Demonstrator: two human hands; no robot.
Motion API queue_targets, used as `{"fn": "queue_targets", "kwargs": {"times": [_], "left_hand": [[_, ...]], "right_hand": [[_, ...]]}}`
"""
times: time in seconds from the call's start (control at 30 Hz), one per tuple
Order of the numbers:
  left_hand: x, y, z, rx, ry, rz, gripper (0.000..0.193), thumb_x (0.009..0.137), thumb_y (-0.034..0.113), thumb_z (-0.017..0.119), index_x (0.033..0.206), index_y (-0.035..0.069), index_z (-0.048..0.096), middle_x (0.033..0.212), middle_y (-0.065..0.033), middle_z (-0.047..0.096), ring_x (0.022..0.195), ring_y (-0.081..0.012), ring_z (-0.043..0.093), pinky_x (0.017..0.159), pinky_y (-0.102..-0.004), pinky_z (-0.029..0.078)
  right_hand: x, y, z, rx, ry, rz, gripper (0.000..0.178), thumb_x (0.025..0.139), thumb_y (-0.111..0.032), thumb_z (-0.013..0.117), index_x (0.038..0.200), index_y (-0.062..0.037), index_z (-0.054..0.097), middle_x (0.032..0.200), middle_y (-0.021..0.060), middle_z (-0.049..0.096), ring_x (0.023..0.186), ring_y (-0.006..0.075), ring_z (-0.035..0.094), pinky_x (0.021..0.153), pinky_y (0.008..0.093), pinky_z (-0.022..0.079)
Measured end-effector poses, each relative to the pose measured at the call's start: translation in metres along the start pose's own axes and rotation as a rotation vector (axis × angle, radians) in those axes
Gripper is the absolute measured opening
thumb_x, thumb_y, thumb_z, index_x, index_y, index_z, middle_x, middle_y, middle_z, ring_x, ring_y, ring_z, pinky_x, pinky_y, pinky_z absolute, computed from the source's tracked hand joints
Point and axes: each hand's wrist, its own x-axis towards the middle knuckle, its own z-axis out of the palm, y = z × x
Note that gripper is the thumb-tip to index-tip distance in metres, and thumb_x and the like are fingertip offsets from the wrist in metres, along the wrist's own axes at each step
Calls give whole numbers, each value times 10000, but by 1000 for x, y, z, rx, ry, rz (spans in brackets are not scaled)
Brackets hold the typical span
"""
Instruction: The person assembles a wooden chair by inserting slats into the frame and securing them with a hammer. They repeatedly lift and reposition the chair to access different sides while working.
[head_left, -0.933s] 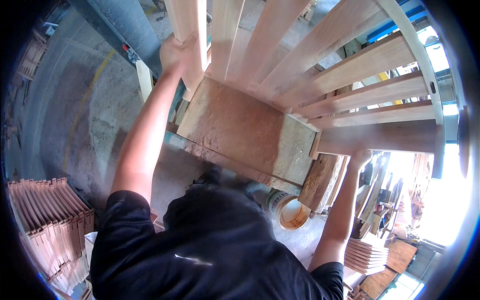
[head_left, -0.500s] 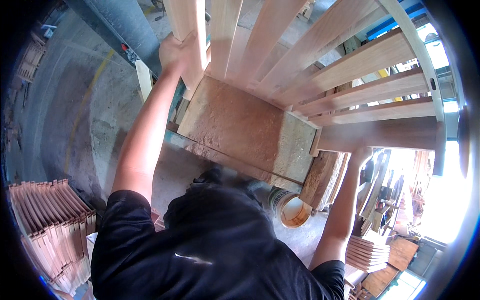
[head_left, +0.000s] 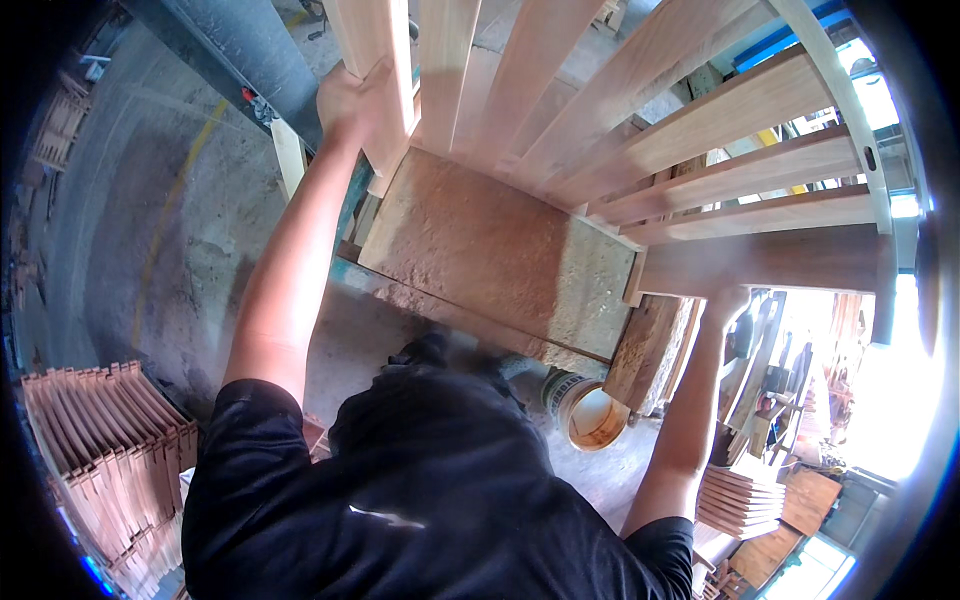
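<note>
A slatted wooden frame (head_left: 690, 60) of pale, bare wood stands upright before me, its several slats running up and away. On its left side, my left hand (head_left: 350, 100) is closed round the outer wooden post (head_left: 372, 35). The right outer post (head_left: 790, 262) is darker, and my right hand (head_left: 728, 303) grips its near edge; those fingers are partly hidden. Under the frame's lower end is a worn, dusty work board (head_left: 480, 250). Haze blurs the middle slats where they meet the lower rail.
A whitish bucket (head_left: 592, 415) stands on the floor below the board, beside a rough timber block (head_left: 645, 350). Stacked slatted wooden parts (head_left: 110, 440) sit at lower left, more stacked wooden pieces (head_left: 740, 498) at lower right. A grey metal column (head_left: 225, 60) rises at upper left.
The view has shifted very slightly. Both hands keep their grip on the frame's outer posts, and the frame stays in nearly the same place.
</note>
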Motion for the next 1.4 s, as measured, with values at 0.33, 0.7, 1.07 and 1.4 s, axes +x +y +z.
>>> {"fn": "queue_targets", "kwargs": {"times": [0.33,0.7,1.07,1.4], "left_hand": [[-5,18,-3,-9,-25,-76,359,897,314,741,1070,0,720,928,-124,763,842,-204,744,772,-329,561],[-8,21,-5,-178,-81,-73,428,884,350,793,1012,-53,724,944,-154,757,838,-195,716,745,-324,542],[0,1,0,-92,-25,7,363,893,318,758,1039,-12,718,884,-86,759,809,-148,722,759,-300,552],[-4,8,0,-153,-39,-19,304,907,255,755,1023,-24,713,876,-79,749,778,-148,710,728,-300,558]], "right_hand": [[6,18,-4,56,-28,3,303,878,-148,763,1074,78,715,956,120,729,825,191,656,775,362,521],[-1,0,-2,109,-17,57,391,877,-185,778,1155,73,684,1076,115,712,947,212,652,868,360,511],[1,7,-4,73,-44,6,382,898,-193,754,1170,62,673,1074,110,702,947,204,644,867,369,512],[0,1,-4,140,-44,56,374,887,-159,757,1176,66,676,1077,110,703,948,197,647,858,363,519]]}}
